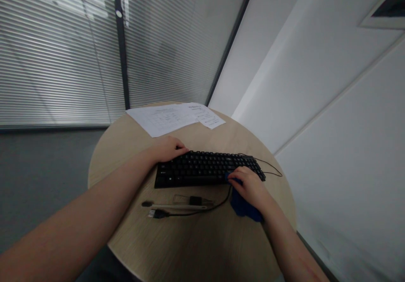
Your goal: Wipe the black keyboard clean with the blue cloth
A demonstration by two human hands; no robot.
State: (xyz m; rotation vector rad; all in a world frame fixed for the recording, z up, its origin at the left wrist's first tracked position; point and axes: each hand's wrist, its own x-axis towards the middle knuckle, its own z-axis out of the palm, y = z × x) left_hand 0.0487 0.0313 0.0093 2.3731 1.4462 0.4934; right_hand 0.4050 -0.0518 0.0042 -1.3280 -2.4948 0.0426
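A black keyboard (202,167) lies at a slight slant on the round wooden table. My left hand (167,148) is closed on its back left edge, with the thumb along the top rim. My right hand (248,185) pinches a dark blue cloth (242,206) against the front right keys. Part of the cloth is hidden under that hand, and the rest hangs down onto the table. In front of the keyboard lie a thin brush (177,206) with a dark tip and a USB plug (158,213) on a black cable.
Two printed paper sheets (171,117) lie at the back of the round table (196,248). A small clear item with a black part (195,200) sits beside the brush. A cable loop (274,170) sticks out at the right. Blinds and a white wall stand behind.
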